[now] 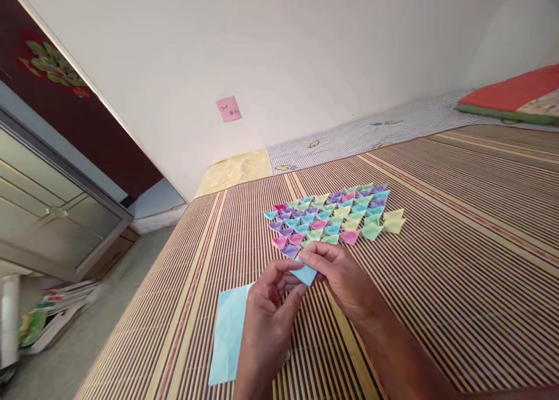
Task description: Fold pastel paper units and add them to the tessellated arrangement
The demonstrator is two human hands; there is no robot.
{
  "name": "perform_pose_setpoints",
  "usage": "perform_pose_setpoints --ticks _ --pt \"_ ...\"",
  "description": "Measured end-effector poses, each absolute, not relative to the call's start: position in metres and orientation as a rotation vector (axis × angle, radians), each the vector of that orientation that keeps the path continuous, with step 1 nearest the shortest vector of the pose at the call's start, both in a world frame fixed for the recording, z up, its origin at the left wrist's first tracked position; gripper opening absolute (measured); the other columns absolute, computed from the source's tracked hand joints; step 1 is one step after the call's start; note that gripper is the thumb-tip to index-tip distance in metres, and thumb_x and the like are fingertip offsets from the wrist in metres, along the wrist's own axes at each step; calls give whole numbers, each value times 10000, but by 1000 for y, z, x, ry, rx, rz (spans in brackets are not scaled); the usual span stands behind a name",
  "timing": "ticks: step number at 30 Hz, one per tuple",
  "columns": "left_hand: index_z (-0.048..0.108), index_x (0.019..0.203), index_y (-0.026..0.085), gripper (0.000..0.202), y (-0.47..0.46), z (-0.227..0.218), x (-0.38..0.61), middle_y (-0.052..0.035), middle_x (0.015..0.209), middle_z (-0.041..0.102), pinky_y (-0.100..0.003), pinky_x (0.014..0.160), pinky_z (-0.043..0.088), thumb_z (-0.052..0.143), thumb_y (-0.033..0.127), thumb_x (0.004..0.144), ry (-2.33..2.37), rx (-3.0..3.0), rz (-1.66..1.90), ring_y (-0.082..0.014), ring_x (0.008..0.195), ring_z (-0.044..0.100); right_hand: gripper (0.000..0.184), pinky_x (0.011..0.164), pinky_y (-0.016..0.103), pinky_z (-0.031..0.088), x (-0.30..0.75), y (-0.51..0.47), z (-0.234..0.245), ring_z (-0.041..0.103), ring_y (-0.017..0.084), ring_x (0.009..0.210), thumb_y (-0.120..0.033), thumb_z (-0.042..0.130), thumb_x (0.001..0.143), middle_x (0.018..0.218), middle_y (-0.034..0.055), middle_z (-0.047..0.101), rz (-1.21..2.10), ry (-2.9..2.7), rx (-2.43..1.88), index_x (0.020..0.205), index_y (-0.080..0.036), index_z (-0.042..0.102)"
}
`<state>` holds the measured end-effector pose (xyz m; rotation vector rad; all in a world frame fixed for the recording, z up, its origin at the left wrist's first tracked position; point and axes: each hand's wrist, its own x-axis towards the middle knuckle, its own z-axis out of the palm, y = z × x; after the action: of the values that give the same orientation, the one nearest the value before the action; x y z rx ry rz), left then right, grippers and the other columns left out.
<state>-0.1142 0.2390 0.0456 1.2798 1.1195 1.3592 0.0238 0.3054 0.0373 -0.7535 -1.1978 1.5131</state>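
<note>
Beyond hands point(269, 308), pink note point(228, 109): perhaps "304"

Pink note point(228, 109): on the white wall point(314, 50) ahead of me, it bears dark handwriting.
Upper line: I read what looks like the number "304", slanting upward.
Lower line: I see more handwritten characters, too small and blurred for me to make out.

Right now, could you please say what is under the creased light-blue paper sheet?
The striped brown slatted mat shows around the light-blue paper sheet, which appears to lie on it. Anything beneath is covered; the left hand hides part of the sheet.
</note>
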Motion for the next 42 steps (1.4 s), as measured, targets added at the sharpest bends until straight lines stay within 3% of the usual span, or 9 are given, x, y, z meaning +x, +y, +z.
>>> perform_pose_setpoints --ticks 4,7,9,14,19,27,35,42 --pt "743 975 208 101 240 44 -121 -11 834 744 -208 759 541 754 254 886 1211 1296 1406 -123 791 683 252 591 257 448 20 302 37 522 125 623 -385 682 885 666 -15 575 1511 -1262 -713 725 -191 678" --pt "753 949 200 138 241 43 -126 -19 846 759 -201 754 560 802 261 836 1252 1199 1527 -132 806 711 170 698 289 523 21 300 38 631 159 787 -361 663 921 903 26 692 1426 -1271 -652 991 -220 727" --pt "752 936 192 171 242 43 -129 -33 866 775 -216 774 579 827 279 809 1251 1111 1591 -150 834 735 157 786 309 538 23 298 39 653 170 885 -296 666 923 1000 33 698 1332 -1368 -621 1055 -238 728" --pt "767 949 174 240 243 43 -132 -59 880 798 -279 830 614 863 297 766 1249 1010 1630 -182 848 762 140 785 297 524 22 293 42 635 147 830 -140 687 889 955 10 677 1042 -1611 -645 986 -232 729" --pt "788 995 162 296 241 41 -132 -68 854 802 -246 771 611 874 309 753 1270 992 1599 -174 807 761 120 781 290 516 17 289 43 633 146 843 -108 658 932 902 5 645 877 -1666 -583 895 -215 700" --pt "807 1010 181 303 242 37 -132 -60 903 806 -227 806 596 865 354 767 1339 969 1597 -157 849 743 154 831 310 506 11 292 37 630 160 877 -111 597 968 893 5 626 791 -1678 -578 864 -214 640" --pt "797 969 161 284 239 36 -131 -65 862 796 -256 745 598 823 394 809 1441 966 1680 -181 797 746 169 831 310 494 -3 286 35 647 171 892 -139 619 939 892 7 662 785 -1549 -631 786 -212 613" --pt "754 924 151 268 240 39 -123 -47 786 777 -223 642 582 821 382 804 1449 937 1678 -155 682 736 162 849 345 494 -9 284 32 648 181 858 -129 603 913 870 10 683 739 -1492 -693 776 -216 604"
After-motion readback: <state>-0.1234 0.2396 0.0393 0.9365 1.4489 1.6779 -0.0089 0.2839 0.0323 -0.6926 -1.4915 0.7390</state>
